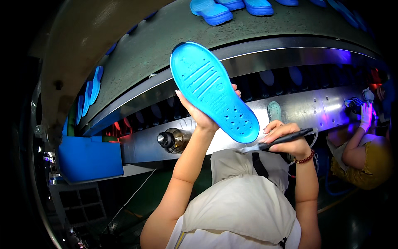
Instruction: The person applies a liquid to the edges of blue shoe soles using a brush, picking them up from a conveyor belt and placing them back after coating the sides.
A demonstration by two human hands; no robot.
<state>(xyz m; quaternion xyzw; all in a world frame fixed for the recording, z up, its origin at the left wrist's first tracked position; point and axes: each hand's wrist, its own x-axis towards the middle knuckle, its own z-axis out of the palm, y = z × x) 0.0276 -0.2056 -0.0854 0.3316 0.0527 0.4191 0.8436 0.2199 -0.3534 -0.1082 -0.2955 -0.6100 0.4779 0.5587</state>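
Note:
A bright blue shoe sole [211,93] is held up in front of me by my left hand [200,115]. My fingers wrap round its far side, and its face shows raised cross ribs and small holes. A dark patch marks its upper left end. In my right hand [290,143] is a brush [295,135] with a black handle, gripped between thumb and fingers. The brush's light tip points left, just below the sole's lower end; whether they touch I cannot tell.
A metal ledge [309,112] crosses ahead of me, carrying a dark-capped bottle [181,139] and a small pale green sole [274,111]. Beyond runs a green conveyor belt [286,25] with blue soles [213,14]. A blue bin [89,159] stands left; a co-worker's gloved hand [365,116] is right.

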